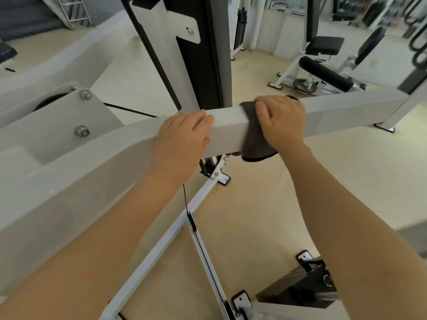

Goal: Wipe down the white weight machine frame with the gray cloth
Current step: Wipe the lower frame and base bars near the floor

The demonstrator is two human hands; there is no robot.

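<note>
Across the level beam (226, 125) (left-right) drapes the gray cloth (253, 139).

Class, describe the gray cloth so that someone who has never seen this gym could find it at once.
Start at the long white frame beam that crosses the middle of the view. The right hand presses the gray cloth over the beam, its lower edge hanging below. It is the only soft dark thing on the white bar; the left hand beside it rests bare on the beam.

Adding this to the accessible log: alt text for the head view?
The right hand presses a gray cloth over a white weight machine beam. The left hand rests on the beam beside it. Gym floor and other machines lie beyond.
</note>
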